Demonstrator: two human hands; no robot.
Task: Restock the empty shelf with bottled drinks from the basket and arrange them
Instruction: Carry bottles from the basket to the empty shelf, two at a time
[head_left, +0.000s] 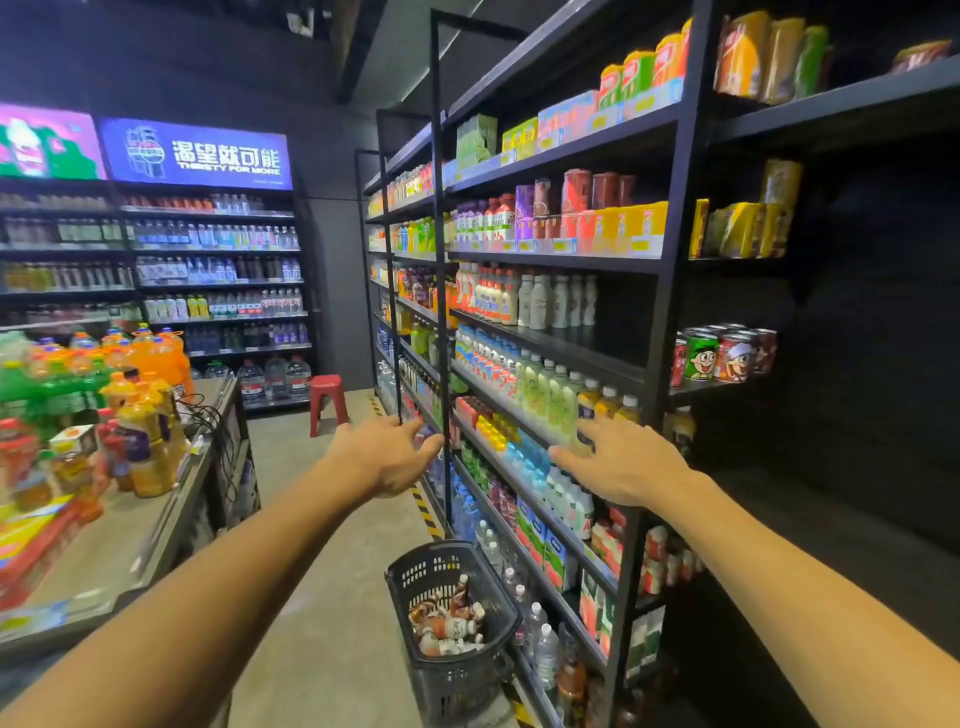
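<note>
Hands: left hand (387, 451) and right hand (621, 462) spread, empty; advisable next: grip basket (415, 571) bottles (447, 621) by their bodies.

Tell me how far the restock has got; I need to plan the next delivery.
Little looks done: the shelf beside the white bottles has a bare stretch at its right end. Nothing is in hand; the left hand and right hand are open, reaching toward the shelves. Left: the bottles lying in the basket on the floor.
</note>
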